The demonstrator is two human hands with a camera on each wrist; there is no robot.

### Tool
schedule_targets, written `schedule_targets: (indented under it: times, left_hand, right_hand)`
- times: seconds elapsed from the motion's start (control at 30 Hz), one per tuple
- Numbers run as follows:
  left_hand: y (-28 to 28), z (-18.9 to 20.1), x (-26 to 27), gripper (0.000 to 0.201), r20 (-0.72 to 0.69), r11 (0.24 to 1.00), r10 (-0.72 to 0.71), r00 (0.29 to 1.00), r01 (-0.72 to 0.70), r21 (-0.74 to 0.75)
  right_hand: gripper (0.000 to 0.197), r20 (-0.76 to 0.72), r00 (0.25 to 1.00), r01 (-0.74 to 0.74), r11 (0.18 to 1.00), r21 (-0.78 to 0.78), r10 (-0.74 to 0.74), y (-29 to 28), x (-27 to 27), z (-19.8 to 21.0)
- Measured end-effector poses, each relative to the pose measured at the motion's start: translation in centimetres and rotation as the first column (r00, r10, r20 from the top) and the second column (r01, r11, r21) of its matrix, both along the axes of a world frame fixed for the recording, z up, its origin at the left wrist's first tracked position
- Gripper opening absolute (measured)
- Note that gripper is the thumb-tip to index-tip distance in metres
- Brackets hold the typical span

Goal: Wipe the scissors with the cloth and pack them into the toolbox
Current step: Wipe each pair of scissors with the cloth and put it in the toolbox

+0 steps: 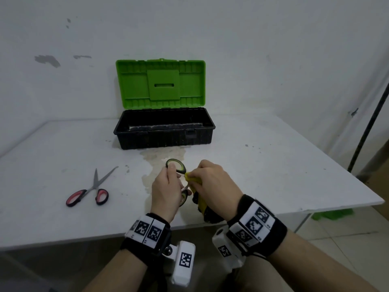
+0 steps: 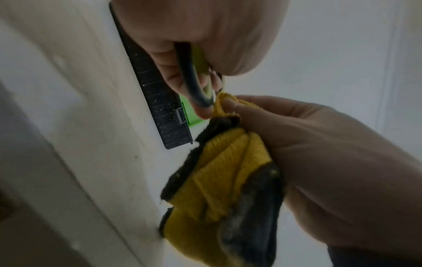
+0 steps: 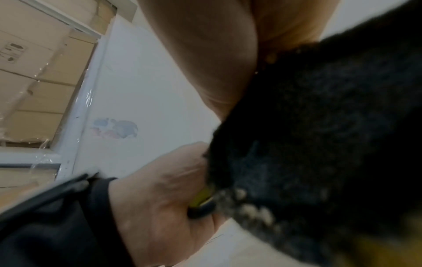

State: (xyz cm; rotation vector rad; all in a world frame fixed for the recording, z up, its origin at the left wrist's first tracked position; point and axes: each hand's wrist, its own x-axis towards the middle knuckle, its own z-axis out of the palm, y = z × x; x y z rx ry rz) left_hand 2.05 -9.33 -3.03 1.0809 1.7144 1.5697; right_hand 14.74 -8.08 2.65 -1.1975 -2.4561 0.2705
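My left hand (image 1: 168, 184) grips the green-handled scissors (image 1: 179, 167) by their handles above the table's near middle; one handle loop (image 2: 194, 79) shows between its fingers. My right hand (image 1: 210, 182) holds the yellow and black cloth (image 1: 200, 199) pinched around the scissors just beyond the handles; the blades are hidden in the cloth (image 2: 219, 180). In the right wrist view the dark cloth (image 3: 319, 144) fills the right side, beside the left hand (image 3: 160, 198). The toolbox (image 1: 164, 133) stands open at the back, green lid (image 1: 161, 83) upright.
A second pair of scissors with red and black handles (image 1: 88, 192) lies open on the white table (image 1: 273, 175) at the left. A brownish stain (image 1: 160, 159) spreads in front of the toolbox. A dark pole (image 1: 368, 127) stands at the right edge; the wall is close behind.
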Motion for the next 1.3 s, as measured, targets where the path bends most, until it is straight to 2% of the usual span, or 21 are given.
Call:
schedule_targets:
  times: [0.13,0.27,0.4,0.53,0.7,0.8,0.87,0.93,1.07,1.2,1.3]
  left_hand:
    - [0.0,-0.5,0.3,0.046,-0.033,0.999,-0.018,0.999,0.017,-0.03]
    - [0.1,-0.2,0.7,0.045,-0.108,0.998,-0.044,0.993,0.048,0.031]
    - [0.3,-0.6,0.3,0.042,-0.059,0.999,-0.009,0.998,0.012,0.038]
    - [0.1,-0.5,0.8,0.04,-0.043,0.998,-0.031,0.999,0.033,0.05]
    - [0.3,-0.1,0.5,0.039,-0.095,0.995,0.027,0.995,-0.017,0.1]
    - [0.3,0.1,0.7,0.041,-0.112,0.994,0.01,0.994,0.002,0.111]
    - [0.2,-0.1,0.9,0.042,-0.121,0.994,0.009,0.993,0.004,0.113]
    - [0.3,-0.2,0.8,0.043,-0.077,0.994,0.008,0.997,0.0,0.106]
    - [0.5,0.0,0.5,0.041,0.128,0.998,0.004,0.992,-0.013,0.068]
    - [0.6,0.2,1.0,0.042,0.119,0.998,0.003,0.993,-0.011,0.062]
    - [0.5,0.2,1.3,0.04,0.215,0.999,-0.018,0.976,0.008,0.051]
  right_hand:
    - [0.021,0.045,0.999,-0.02,1.0,0.008,0.019,0.1,1.0,0.7]
    - [0.022,0.045,0.993,-0.109,0.994,0.008,0.108,-0.3,0.3,0.7]
    - [0.021,0.069,0.994,-0.082,0.996,-0.03,0.084,0.0,1.2,0.3]
    - [0.02,-0.002,0.999,-0.039,0.999,0.031,0.04,0.5,1.6,0.0]
    - [0.019,-0.013,0.989,-0.145,0.989,-0.012,0.145,-0.7,1.4,-1.3]
    - [0.018,-0.103,0.987,-0.123,0.992,0.033,0.125,-0.6,1.6,-1.0]
    - [0.02,-0.085,0.988,-0.126,0.992,0.023,0.128,-0.6,1.5,-1.0]
    - [0.02,-0.061,0.992,-0.112,0.994,0.017,0.112,-0.5,1.7,-1.2]
    - [0.02,-0.11,0.994,-0.011,0.997,0.081,0.02,0.3,2.8,-1.2]
    - [0.019,-0.11,0.988,-0.1,0.992,0.08,0.108,-0.5,2.1,-1.4]
    - [0.02,-0.16,0.987,-0.01,0.998,0.06,0.019,0.0,2.4,-1.7]
